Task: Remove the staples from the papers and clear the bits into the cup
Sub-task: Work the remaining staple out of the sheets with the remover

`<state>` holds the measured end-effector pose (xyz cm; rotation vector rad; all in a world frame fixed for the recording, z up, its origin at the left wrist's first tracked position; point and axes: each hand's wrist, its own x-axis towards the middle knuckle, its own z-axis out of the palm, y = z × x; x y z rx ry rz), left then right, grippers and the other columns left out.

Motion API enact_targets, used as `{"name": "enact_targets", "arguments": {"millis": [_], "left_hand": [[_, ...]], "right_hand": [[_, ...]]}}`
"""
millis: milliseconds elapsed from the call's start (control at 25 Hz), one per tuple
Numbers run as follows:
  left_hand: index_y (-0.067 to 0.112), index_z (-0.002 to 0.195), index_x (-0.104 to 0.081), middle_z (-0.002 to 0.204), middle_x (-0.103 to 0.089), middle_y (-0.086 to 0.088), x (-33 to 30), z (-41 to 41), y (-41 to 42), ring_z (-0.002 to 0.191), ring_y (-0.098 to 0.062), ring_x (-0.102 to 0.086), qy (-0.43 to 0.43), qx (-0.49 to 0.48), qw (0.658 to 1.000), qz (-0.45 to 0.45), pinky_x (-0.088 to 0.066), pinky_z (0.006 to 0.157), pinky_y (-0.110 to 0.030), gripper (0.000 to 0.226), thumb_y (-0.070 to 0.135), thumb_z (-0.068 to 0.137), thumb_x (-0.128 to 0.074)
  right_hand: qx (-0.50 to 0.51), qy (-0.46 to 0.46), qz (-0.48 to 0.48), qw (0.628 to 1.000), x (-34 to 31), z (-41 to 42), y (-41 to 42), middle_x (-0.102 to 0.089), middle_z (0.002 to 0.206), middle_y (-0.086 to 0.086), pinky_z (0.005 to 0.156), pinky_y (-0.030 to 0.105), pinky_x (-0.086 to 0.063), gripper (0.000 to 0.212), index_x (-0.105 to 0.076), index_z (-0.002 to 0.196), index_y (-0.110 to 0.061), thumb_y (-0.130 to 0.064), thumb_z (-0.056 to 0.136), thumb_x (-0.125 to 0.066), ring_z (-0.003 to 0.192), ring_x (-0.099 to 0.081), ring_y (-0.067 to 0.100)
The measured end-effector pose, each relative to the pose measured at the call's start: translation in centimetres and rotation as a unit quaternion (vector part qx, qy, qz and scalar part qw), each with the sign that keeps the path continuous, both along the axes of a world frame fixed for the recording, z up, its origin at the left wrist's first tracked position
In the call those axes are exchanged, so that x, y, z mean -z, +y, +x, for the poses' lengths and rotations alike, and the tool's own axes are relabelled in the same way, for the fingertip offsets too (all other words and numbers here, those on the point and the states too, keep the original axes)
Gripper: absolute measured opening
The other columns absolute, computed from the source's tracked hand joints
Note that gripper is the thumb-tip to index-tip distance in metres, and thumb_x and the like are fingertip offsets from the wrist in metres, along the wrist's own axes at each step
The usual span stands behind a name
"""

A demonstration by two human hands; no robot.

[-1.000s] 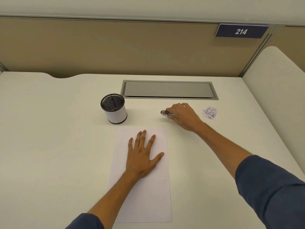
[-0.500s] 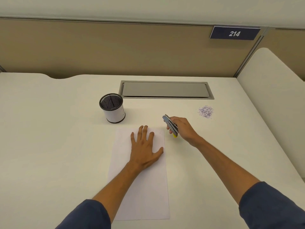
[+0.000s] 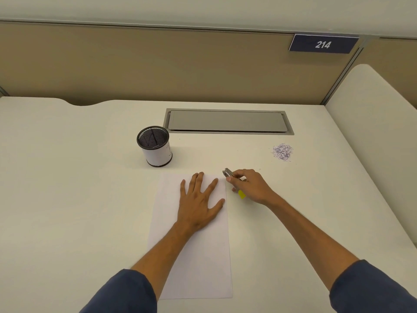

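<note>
White papers (image 3: 194, 256) lie flat on the desk in front of me. My left hand (image 3: 198, 199) rests flat on their upper half, fingers spread. My right hand (image 3: 250, 186) grips a metal staple remover (image 3: 228, 172) with a yellow end, its jaws just off the papers' top right corner. A black mesh cup (image 3: 155, 146) wrapped in white paper stands upright beyond the papers' top left corner. A small pile of paper bits (image 3: 282, 152) lies at the right. No staple is visible at this size.
A grey cable hatch (image 3: 228, 122) is set into the white desk (image 3: 67, 199) behind the cup. A tan partition with a blue "214" sign (image 3: 323, 44) closes the back. A white side panel (image 3: 374, 132) rises at the right.
My right hand picked the staple remover up from the desk and brought it back and left to the papers' top right corner. My left hand stayed flat on the papers.
</note>
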<state>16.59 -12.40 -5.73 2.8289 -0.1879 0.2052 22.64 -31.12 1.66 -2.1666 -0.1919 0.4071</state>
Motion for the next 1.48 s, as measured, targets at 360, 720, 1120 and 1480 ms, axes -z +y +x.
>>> {"name": "enact_targets", "arguments": {"millis": [360,720,1120,1480], "left_hand": [[0.033,0.146,-0.042,0.160,-0.024,-0.010,-0.3,0.3,-0.7,0.149,-0.026,-0.013,0.012,-0.015,0.998,-0.052,0.000,0.119,-0.053,0.074,0.069,0.082,-0.028],[0.032,0.145,-0.044,0.157,-0.030,-0.012,0.2,0.1,-0.7,0.148,-0.028,-0.020,-0.018,-0.020,0.999,-0.035,-0.006,0.119,-0.054,0.071,0.071,0.086,-0.032],[0.032,0.146,-0.042,0.157,-0.029,-0.013,0.5,0.2,-0.6,0.147,-0.026,-0.021,-0.021,-0.010,0.999,-0.033,-0.006,0.118,-0.055,0.070,0.070,0.088,-0.031],[0.031,0.147,-0.041,0.156,-0.030,-0.016,0.5,0.2,-0.7,0.147,-0.030,-0.023,-0.027,-0.004,0.999,-0.021,-0.009,0.117,-0.058,0.070,0.069,0.089,-0.029]], "right_hand": [[-0.028,-0.114,-0.189,0.975,1.0,-0.7,-0.3,-0.064,0.088,-0.005,0.061,0.030,-0.039,0.027,-0.063,0.104,-0.025,-0.047,0.094,-0.051,0.078,-0.058,0.020],[-0.054,-0.348,-0.315,0.881,3.5,-1.8,0.4,-0.064,0.100,-0.001,0.051,0.026,-0.038,0.026,-0.061,0.120,-0.024,-0.030,0.096,-0.053,0.077,-0.063,0.023],[-0.040,-0.435,-0.329,0.837,4.4,-1.4,0.9,-0.061,0.079,-0.003,0.039,0.022,-0.032,0.027,-0.069,0.106,-0.019,-0.023,0.079,-0.076,0.062,-0.057,0.016],[-0.044,-0.436,-0.347,0.830,4.4,-1.6,1.5,-0.058,0.077,-0.003,0.041,0.021,-0.026,0.033,-0.069,0.105,-0.017,-0.017,0.074,-0.078,0.062,-0.055,0.015]]}}
